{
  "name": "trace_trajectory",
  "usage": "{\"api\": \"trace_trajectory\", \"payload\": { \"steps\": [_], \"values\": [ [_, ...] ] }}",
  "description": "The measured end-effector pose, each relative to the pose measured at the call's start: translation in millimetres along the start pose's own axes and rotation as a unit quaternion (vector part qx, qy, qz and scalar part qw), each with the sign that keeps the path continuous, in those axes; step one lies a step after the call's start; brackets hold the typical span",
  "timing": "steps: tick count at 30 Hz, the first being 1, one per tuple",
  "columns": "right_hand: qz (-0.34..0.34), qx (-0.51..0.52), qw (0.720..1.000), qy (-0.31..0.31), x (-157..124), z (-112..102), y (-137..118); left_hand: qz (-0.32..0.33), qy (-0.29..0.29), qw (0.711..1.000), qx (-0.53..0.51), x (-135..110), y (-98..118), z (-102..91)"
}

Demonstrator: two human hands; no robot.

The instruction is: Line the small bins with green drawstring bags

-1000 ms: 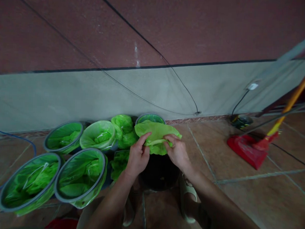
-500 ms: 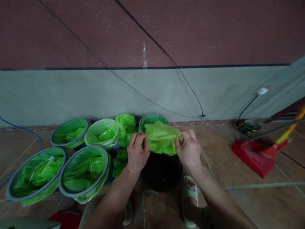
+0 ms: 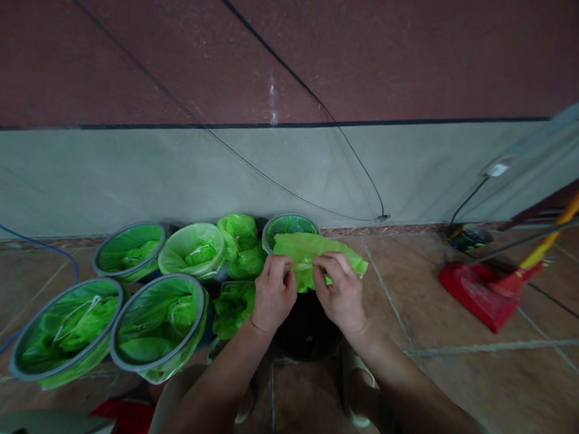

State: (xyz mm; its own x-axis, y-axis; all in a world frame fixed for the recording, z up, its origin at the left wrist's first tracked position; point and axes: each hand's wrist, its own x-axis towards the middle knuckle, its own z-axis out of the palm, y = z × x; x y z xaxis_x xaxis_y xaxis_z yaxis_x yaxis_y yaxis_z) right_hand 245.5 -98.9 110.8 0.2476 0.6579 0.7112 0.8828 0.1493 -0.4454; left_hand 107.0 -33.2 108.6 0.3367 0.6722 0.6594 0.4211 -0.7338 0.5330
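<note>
Both hands pinch a crumpled light green plastic bag over a dark unlined bin on the tiled floor. My left hand grips the bag's near edge on the left. My right hand grips the same edge just to the right, the fingertips of the two hands close together. The bag spreads out behind the hands, partly covering the lined bin at the back.
Several grey-rimmed bins with green liners stand to the left along the wall. Loose green bags lie between them. A red dustpan with an orange-handled broom sits at the right. Cables run along the wall.
My hands had spread apart along the bag's edge and have now come back together near its middle. The bag has stretched out to the right.
</note>
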Motion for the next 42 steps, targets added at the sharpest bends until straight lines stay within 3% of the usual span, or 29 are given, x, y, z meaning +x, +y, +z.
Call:
{"api": "trace_trajectory", "payload": {
  "steps": [4, 7, 12, 18, 23, 29, 36, 42],
  "values": [
    [-0.003, 0.019, 1.0, 0.025, 4.2, -5.7, 0.1, -0.005, -0.058, 0.998, 0.014, -5.2, 0.6, 4.8],
    [-0.01, 0.029, 0.998, 0.052, 7.1, -9.3, 0.5, -0.015, -0.068, 0.996, 0.048, -5.7, 1.2, 4.9],
    [-0.009, 0.027, 0.995, 0.097, 15.1, -15.7, 3.2, -0.036, -0.039, 0.997, 0.056, -0.3, 2.0, 2.6],
    [0.0, 0.021, 0.996, 0.087, 17.1, -19.1, 3.4, -0.028, 0.002, 0.999, -0.029, 3.6, 1.4, 2.3],
    [-0.021, 0.039, 0.995, 0.086, 17.1, -17.9, -1.4, -0.027, 0.059, 0.998, -0.01, 5.5, -2.5, 1.3],
    [-0.018, 0.04, 0.994, 0.1, 19.8, -19.3, -5.0, -0.046, 0.044, 0.998, 0.015, 4.9, -8.8, 0.4],
    [0.025, 0.016, 0.984, 0.174, 36.2, -41.0, 1.4, -0.049, 0.034, 0.997, 0.039, 8.1, -16.9, -3.7],
    [0.086, 0.032, 0.952, 0.293, 49.0, -60.7, 43.8, -0.09, 0.042, 0.993, 0.062, 17.7, -28.6, -10.8]
  ]
}}
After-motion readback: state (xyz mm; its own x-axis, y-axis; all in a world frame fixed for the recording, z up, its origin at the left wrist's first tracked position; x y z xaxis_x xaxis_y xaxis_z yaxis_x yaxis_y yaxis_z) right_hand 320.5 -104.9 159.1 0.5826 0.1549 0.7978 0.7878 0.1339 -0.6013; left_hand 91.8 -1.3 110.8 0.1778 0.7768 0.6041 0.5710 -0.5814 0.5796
